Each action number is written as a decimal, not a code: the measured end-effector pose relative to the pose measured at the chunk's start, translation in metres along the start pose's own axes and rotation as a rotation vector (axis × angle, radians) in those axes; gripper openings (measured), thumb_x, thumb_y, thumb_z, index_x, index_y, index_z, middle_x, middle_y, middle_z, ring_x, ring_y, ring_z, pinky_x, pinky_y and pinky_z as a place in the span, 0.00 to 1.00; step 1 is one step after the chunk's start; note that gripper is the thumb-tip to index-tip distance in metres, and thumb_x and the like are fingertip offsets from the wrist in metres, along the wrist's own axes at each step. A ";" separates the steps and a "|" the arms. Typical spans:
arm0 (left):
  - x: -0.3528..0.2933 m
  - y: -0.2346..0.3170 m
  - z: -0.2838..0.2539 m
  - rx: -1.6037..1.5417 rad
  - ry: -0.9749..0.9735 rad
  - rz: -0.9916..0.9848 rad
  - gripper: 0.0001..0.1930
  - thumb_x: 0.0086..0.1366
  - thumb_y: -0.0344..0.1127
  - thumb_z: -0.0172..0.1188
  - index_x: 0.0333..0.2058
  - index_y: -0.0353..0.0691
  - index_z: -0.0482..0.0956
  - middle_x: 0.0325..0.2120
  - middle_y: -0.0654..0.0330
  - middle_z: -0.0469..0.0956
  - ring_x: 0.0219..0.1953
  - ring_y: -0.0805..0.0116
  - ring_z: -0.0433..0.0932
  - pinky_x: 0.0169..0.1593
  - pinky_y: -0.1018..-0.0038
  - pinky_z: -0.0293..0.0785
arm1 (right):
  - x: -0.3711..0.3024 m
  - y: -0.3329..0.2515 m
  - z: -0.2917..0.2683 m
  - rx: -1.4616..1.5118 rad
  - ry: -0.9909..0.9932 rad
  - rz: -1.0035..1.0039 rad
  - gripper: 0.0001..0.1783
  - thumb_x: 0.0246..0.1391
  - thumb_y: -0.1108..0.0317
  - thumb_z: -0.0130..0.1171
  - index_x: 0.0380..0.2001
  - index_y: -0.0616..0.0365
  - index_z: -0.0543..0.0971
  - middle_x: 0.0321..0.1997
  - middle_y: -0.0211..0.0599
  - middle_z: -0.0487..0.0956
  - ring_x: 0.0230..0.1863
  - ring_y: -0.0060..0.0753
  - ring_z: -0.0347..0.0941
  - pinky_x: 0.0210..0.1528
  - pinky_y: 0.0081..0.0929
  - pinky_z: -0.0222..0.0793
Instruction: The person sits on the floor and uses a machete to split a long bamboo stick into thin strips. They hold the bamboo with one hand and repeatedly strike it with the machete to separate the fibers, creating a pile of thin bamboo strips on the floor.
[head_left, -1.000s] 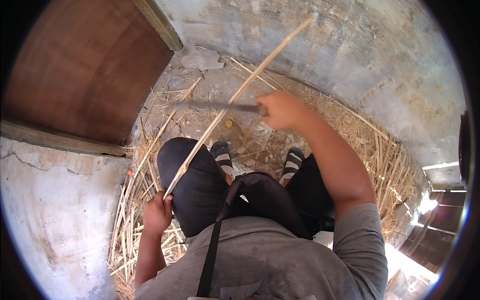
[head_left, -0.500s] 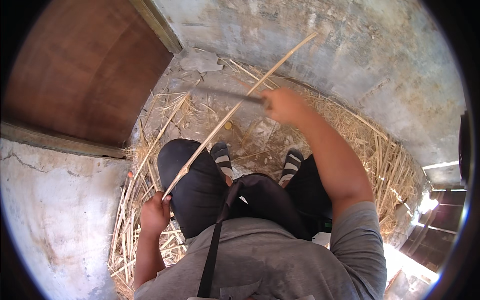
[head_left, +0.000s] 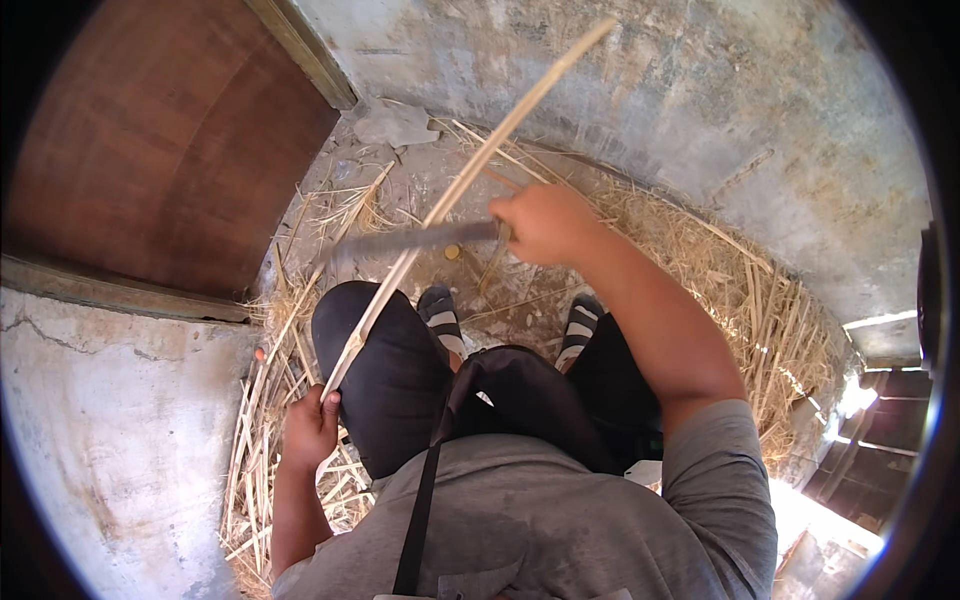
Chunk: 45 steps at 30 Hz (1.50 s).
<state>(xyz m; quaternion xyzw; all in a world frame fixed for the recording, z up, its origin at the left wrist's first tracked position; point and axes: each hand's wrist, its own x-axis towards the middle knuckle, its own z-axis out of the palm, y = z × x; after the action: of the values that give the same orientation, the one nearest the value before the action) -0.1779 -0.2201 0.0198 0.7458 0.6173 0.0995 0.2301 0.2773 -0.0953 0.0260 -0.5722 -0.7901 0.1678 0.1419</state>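
My left hand is closed around the lower end of a long pale bamboo strip, beside my left knee. The strip slants up and away across my thigh, with a node low on it and its far end raised in front of the wall. In my right hand is the handle of a long-bladed knife. Its grey blade, smeared by motion, points left and crosses the strip at about its middle. Whether the edge is touching or cutting into the strip, I cannot tell.
Shavings and split strips are heaped along the wall on the right. More strips lie at my left. A brown door panel fills the far left corner. A small yellow round object lies on the floor between my feet.
The knife has come down along the strip toward me, its blade tip swinging nearer. The strip's far end has risen and shifted slightly left. My left hand is nearly still.
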 end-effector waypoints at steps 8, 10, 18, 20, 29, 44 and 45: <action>0.004 0.002 -0.006 0.093 0.023 0.065 0.16 0.75 0.41 0.57 0.31 0.34 0.73 0.16 0.43 0.74 0.21 0.36 0.76 0.25 0.53 0.68 | 0.008 0.048 0.008 0.159 -0.008 0.197 0.14 0.48 0.67 0.64 0.40 0.54 0.82 0.33 0.46 0.84 0.38 0.52 0.83 0.42 0.50 0.77; 0.001 0.003 -0.009 0.060 0.007 0.029 0.16 0.75 0.41 0.57 0.31 0.34 0.73 0.16 0.43 0.74 0.21 0.37 0.75 0.25 0.54 0.68 | 0.009 0.035 0.006 0.092 0.000 0.158 0.17 0.48 0.68 0.66 0.44 0.56 0.82 0.32 0.48 0.84 0.37 0.53 0.82 0.42 0.48 0.77; -0.026 -0.008 -0.015 0.093 0.023 0.029 0.15 0.74 0.40 0.58 0.31 0.35 0.75 0.16 0.46 0.75 0.21 0.40 0.77 0.26 0.57 0.69 | 0.002 0.029 0.019 0.020 -0.067 0.031 0.17 0.45 0.68 0.66 0.42 0.54 0.82 0.35 0.47 0.84 0.40 0.54 0.82 0.42 0.48 0.77; -0.027 -0.004 -0.020 0.096 0.020 0.003 0.15 0.74 0.41 0.58 0.31 0.35 0.75 0.16 0.46 0.75 0.21 0.40 0.77 0.26 0.57 0.70 | 0.012 0.046 0.016 0.054 -0.123 0.137 0.18 0.46 0.70 0.66 0.44 0.55 0.82 0.32 0.47 0.83 0.36 0.54 0.82 0.41 0.48 0.77; -0.032 -0.017 -0.006 0.129 0.058 -0.002 0.13 0.74 0.39 0.58 0.32 0.36 0.75 0.17 0.44 0.75 0.21 0.38 0.76 0.25 0.53 0.68 | -0.005 -0.034 -0.008 -0.085 -0.207 0.006 0.19 0.51 0.62 0.63 0.45 0.57 0.83 0.37 0.50 0.85 0.42 0.54 0.82 0.47 0.47 0.78; -0.023 -0.018 -0.020 0.106 0.010 0.039 0.15 0.74 0.38 0.58 0.28 0.35 0.72 0.15 0.45 0.74 0.20 0.39 0.75 0.25 0.55 0.68 | 0.005 0.031 0.011 0.139 -0.152 0.055 0.23 0.49 0.62 0.69 0.49 0.58 0.83 0.41 0.49 0.86 0.45 0.50 0.83 0.48 0.44 0.78; -0.026 -0.025 -0.019 0.130 0.041 0.078 0.16 0.74 0.38 0.57 0.28 0.35 0.72 0.15 0.45 0.73 0.20 0.39 0.75 0.25 0.55 0.68 | 0.006 0.045 0.023 0.223 -0.153 0.045 0.24 0.49 0.61 0.69 0.49 0.58 0.83 0.41 0.49 0.86 0.44 0.50 0.83 0.48 0.44 0.78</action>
<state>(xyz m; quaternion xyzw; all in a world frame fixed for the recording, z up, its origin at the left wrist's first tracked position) -0.2133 -0.2382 0.0286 0.7805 0.5974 0.0836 0.1643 0.3046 -0.0786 -0.0135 -0.5558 -0.7622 0.3009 0.1401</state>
